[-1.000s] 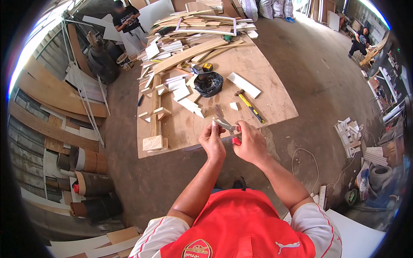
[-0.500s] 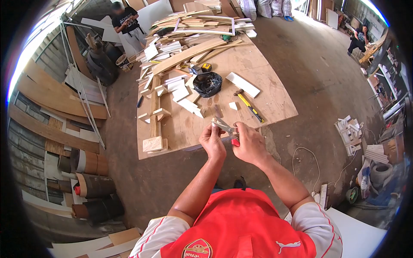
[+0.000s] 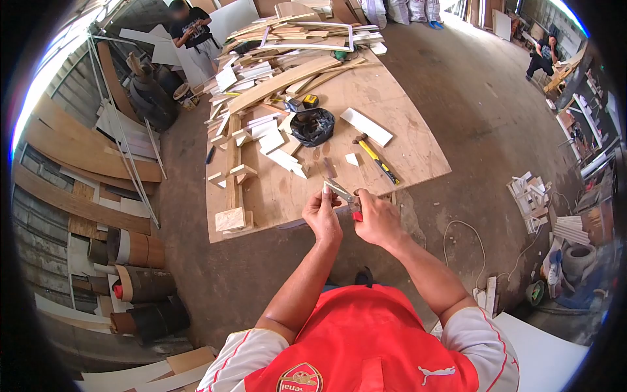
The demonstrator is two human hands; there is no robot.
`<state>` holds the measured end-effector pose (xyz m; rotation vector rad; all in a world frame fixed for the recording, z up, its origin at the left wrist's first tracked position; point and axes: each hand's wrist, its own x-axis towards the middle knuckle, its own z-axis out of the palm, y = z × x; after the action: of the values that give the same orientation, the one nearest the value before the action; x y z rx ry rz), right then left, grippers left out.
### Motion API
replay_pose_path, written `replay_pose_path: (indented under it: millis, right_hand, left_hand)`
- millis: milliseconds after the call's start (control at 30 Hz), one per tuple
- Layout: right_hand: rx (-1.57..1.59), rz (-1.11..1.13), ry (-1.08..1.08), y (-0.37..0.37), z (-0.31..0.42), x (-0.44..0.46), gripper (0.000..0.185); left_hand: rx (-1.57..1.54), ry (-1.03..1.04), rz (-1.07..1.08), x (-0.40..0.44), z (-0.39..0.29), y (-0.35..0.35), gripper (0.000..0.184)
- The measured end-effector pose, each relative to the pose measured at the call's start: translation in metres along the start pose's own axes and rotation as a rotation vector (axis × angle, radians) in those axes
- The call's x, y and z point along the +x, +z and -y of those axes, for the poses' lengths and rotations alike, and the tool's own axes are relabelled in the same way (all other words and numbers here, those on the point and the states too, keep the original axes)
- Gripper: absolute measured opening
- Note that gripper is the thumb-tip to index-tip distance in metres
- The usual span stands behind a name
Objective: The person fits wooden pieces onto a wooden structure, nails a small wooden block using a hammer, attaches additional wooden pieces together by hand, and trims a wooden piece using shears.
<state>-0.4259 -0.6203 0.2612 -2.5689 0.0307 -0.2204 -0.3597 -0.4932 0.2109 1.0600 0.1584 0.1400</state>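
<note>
My right hand (image 3: 379,219) is closed round the red handles of metal snips or scissors (image 3: 341,191), whose blades point up and left to the fingertips of my left hand. My left hand (image 3: 322,214) pinches a small pale piece that I cannot make out clearly. Both hands are over the near edge of the wooden table (image 3: 405,140). Beyond them lie a small white offcut (image 3: 352,159), a hammer with a yellow and black handle (image 3: 377,159), a white board (image 3: 367,126) and a black plastic bag (image 3: 312,126).
A wooden frame with small blocks (image 3: 234,171) stands on the table's left side. Behind it are piled wood strips (image 3: 284,81) and a yellow tape measure (image 3: 310,101). One person (image 3: 191,29) stands at the back left, another (image 3: 543,55) is far right. A cable (image 3: 481,245) lies on the floor.
The view has shifted slightly, so the table appears a little further left. The snips' blades look closer together at my left fingertips. Both hands stay nearly in place.
</note>
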Motion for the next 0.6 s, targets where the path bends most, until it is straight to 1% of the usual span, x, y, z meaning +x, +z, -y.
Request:
replay_pose_path:
  millis: [167,233,367,533,600]
  right_hand:
    - [-0.018,0.067,0.028,0.0000,-0.0017,0.0024,0.043]
    - [0.001,0.005,-0.030,-0.0009,-0.0033,0.0027,0.046]
    - [-0.021,-0.043,-0.077,-0.0042,-0.0016,0.0050,0.052]
    - [-0.024,-0.003,-0.064,-0.0040,-0.0010,0.0070,0.057]
    - [-0.041,0.025,-0.041,-0.0039,0.0015,0.0072,0.057]
  left_hand:
    - [0.087,-0.014,-0.026,0.0000,0.0014,-0.0013,0.023]
    - [0.115,-0.004,-0.033,-0.0001,-0.0004,-0.0005,0.023]
    - [0.202,0.065,-0.001,0.0000,0.0016,-0.0030,0.025]
    - [0.190,0.151,0.050,0.0005,0.0048,-0.0047,0.025]
    - [0.186,0.163,0.041,0.0009,0.0065,-0.0054,0.025]
